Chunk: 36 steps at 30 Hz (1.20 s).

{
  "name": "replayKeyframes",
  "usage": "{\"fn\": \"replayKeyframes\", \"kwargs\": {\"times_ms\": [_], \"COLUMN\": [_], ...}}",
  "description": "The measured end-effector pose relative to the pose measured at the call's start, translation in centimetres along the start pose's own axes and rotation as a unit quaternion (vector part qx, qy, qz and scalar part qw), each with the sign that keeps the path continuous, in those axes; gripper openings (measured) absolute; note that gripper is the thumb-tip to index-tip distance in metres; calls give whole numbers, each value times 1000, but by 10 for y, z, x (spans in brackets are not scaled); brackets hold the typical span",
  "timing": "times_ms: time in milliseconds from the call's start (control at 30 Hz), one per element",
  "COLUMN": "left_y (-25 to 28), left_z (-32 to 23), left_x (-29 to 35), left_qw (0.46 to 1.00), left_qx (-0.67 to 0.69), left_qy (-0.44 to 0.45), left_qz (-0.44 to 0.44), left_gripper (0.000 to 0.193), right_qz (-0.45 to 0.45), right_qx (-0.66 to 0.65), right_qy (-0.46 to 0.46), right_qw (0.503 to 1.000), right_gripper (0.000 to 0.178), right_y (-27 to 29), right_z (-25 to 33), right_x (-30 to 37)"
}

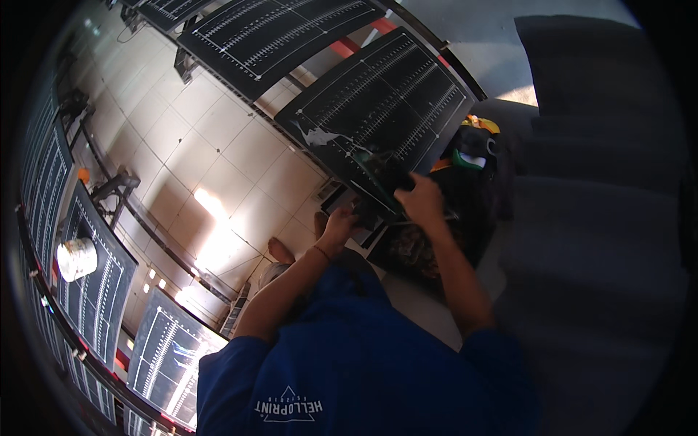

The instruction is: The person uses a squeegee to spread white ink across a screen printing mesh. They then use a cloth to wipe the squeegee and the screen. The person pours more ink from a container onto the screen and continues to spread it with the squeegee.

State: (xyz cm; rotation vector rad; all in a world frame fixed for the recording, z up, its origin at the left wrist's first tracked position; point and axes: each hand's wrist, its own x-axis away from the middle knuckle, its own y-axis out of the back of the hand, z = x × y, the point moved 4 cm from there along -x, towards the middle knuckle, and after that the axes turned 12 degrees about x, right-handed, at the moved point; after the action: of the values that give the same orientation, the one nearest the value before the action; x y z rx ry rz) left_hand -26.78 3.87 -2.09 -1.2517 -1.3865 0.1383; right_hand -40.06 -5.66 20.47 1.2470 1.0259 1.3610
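In front of me a black sheet [392, 80] printed with white rules and lines lies on a rack. My right hand [423, 202] is closed at its near end, around a dark tool-like thing [385, 173] that is blurred and hard to make out against the sheet. Lower and to the left, my left hand [340, 225] has its fingers bent in at a dark piece by the sheet's near corner; what they hold is hidden. A whitish, ragged patch [320, 136] shows on the sheet's left edge.
More printed black sheets [280, 40] lie on racks ahead and along the left. A white bucket [77, 259] stands on one sheet. Yellow, green and dark items [476, 142] are heaped at right, beside dark draped material [603, 218]. Pale tiles [240, 156] cover the floor.
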Motion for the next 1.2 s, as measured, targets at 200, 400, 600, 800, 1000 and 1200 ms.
{"fn": "replayKeyframes", "kwargs": {"times_ms": [200,400,600,800,1000,1200], "left_y": [11,-2,-34,-47,-53,-62], "left_z": [-6,10,50,82,90,99], "left_x": [1,15,33,26,25,25], "left_qw": [985,995,991,988,981,980], "left_qx": [-151,-47,-21,49,88,110], "left_qy": [-89,-61,-82,-111,-149,-142], "left_qz": [-3,-69,-99,-92,-90,-86], "left_gripper": [34,30,27,28,21,21], "right_qz": [-39,-87,-65,-39,-49,-49], "right_qx": [44,51,48,54,19,59], "right_qy": [233,468,537,587,559,603], "right_qw": [971,878,840,807,828,794], "right_gripper": [39,47,53,47,46,50], "right_y": [31,11,-4,7,20,1], "right_z": [47,53,0,-53,-19,-8], "right_x": [-65,-83,-56,-51,-73,-77]}}
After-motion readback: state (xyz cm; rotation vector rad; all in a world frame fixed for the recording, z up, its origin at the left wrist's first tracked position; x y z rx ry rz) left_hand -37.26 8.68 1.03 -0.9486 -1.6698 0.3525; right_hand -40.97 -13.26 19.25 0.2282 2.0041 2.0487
